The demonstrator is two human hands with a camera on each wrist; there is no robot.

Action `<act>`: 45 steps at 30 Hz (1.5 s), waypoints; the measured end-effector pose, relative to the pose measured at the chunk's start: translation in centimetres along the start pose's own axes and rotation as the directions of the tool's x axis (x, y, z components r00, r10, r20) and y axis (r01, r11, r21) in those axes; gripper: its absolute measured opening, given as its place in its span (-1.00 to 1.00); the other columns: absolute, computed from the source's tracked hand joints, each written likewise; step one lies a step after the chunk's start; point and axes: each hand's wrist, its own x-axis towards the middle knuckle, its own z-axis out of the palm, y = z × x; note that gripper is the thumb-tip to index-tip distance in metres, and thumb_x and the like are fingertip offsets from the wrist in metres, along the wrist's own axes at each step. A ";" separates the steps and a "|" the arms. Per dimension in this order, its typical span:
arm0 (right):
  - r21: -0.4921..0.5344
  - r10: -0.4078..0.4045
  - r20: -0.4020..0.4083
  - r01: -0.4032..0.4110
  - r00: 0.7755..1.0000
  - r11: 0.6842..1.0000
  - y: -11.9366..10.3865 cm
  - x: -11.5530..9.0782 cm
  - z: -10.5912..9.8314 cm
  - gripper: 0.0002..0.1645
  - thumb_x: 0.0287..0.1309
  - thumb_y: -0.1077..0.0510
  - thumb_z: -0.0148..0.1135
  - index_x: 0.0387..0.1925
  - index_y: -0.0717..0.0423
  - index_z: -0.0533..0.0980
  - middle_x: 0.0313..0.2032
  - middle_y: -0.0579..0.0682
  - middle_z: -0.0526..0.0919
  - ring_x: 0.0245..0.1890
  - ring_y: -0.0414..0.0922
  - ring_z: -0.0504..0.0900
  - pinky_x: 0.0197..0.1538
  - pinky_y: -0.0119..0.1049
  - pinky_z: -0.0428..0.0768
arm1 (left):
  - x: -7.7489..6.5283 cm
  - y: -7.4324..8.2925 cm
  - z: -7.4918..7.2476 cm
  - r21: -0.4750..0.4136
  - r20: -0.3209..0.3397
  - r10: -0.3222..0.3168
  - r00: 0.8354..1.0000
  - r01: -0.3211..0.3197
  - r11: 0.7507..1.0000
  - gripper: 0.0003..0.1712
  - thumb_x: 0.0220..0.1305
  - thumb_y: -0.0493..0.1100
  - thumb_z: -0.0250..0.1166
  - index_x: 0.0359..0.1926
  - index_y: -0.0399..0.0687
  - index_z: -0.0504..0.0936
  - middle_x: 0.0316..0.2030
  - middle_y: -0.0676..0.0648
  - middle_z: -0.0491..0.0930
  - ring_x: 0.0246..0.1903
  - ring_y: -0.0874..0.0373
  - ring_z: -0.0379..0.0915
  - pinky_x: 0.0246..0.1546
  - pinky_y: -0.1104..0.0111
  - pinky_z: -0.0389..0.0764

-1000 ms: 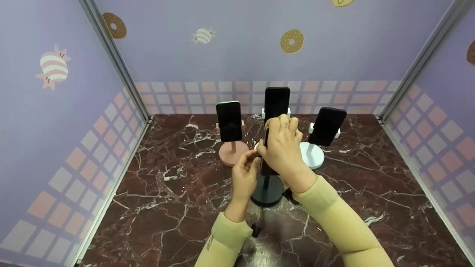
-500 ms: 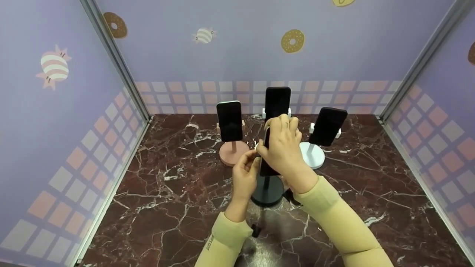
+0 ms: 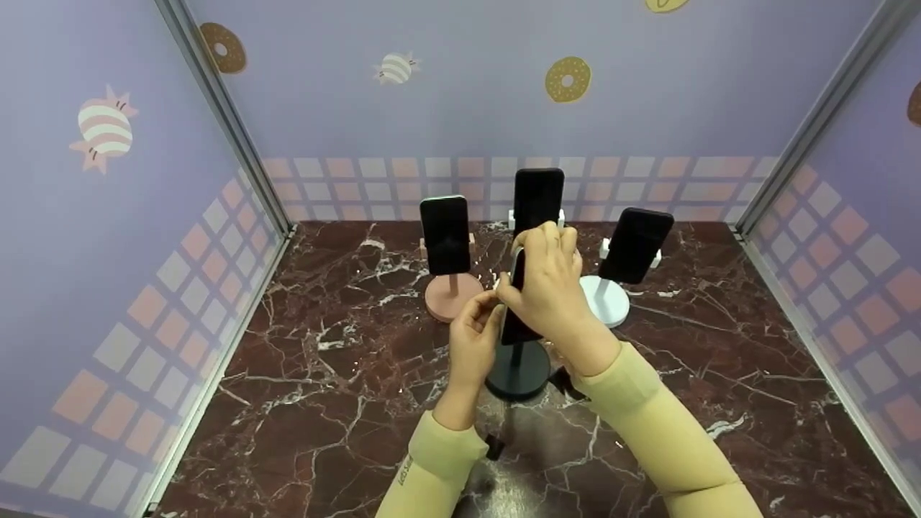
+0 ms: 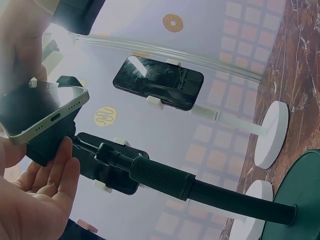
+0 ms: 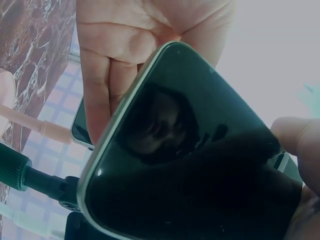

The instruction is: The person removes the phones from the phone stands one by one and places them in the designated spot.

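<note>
In the head view a black-screened phone [image 3: 519, 331] leans above the round dark base of a phone stand [image 3: 518, 374]. My right hand [image 3: 550, 288] grips the phone from its upper right side and covers much of its screen. At its left edge, my left hand [image 3: 473, 352] pinches the stand's clamp between thumb and fingers. The left wrist view shows those fingertips behind the dark clamp [image 4: 47, 142], with the phone's pale rim facing the camera. From the right wrist, the phone's glossy screen [image 5: 185, 170] fills the middle, and the right thumb [image 5: 300, 142] presses its edge.
Behind stand a pink phone stand [image 3: 453, 296] on the left and a white one [image 3: 606, 301] on the right, each carrying a phone. Another phone [image 3: 538, 194] rises at the back centre, partly behind my right hand. Patterned walls enclose the marble-look table [image 3: 324, 403].
The held phone has turned slightly, its lower end shifting a little left and down and more of its upper left edge showing. Both hands keep their hold nearly in place.
</note>
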 end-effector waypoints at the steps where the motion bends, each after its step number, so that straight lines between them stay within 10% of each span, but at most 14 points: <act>1: 0.006 -0.005 -0.002 0.005 1.000 1.000 0.0 0.0 0.0 -0.45 -0.05 0.24 0.44 -0.08 0.23 0.32 -0.14 0.25 0.39 -0.05 0.25 0.26 -0.12 0.22 0.43 | 0.0 0.0 0.0 0.000 0.001 0.000 1.000 0.000 1.000 -0.73 0.40 -0.49 0.20 0.06 -0.61 0.53 -0.03 -0.50 0.60 -0.09 0.38 0.59 0.04 0.54 0.62; 20: 0.065 -0.055 -0.028 0.057 0.998 0.996 0.2 0.1 -0.3 -0.50 -0.06 0.28 0.39 -0.12 0.21 0.32 -0.20 0.20 0.34 -0.11 0.20 0.21 -0.25 -0.05 0.25 | 0.2 0.0 -0.3 -0.016 0.038 0.007 0.999 -0.007 1.000 -0.72 0.41 -0.48 0.20 0.07 -0.62 0.52 -0.01 -0.52 0.58 -0.06 0.39 0.59 0.06 0.52 0.61; 33: 0.063 -0.075 -0.078 0.080 0.994 0.995 -0.3 0.2 -0.8 -0.52 -0.09 0.26 0.37 -0.13 0.20 0.33 -0.20 0.22 0.37 -0.12 0.21 0.23 -0.35 -0.09 0.25 | 0.2 -0.1 -0.4 0.023 0.041 0.006 0.999 -0.007 1.000 -0.71 0.41 -0.45 0.21 0.07 -0.61 0.53 0.02 -0.47 0.60 0.07 -0.03 0.63 0.15 0.39 0.64; 45: 0.076 -0.098 -0.109 0.106 0.989 0.991 -0.7 0.5 -2.0 -0.53 -0.04 0.28 0.36 -0.13 0.20 0.33 -0.19 0.23 0.36 -0.08 0.22 0.22 -0.29 -0.10 0.19 | 0.2 -0.2 -0.5 0.011 0.034 -0.016 0.999 0.016 1.000 -0.67 0.43 -0.41 0.23 0.11 -0.61 0.52 -0.02 -0.49 0.59 -0.08 0.31 0.60 -0.03 0.50 0.63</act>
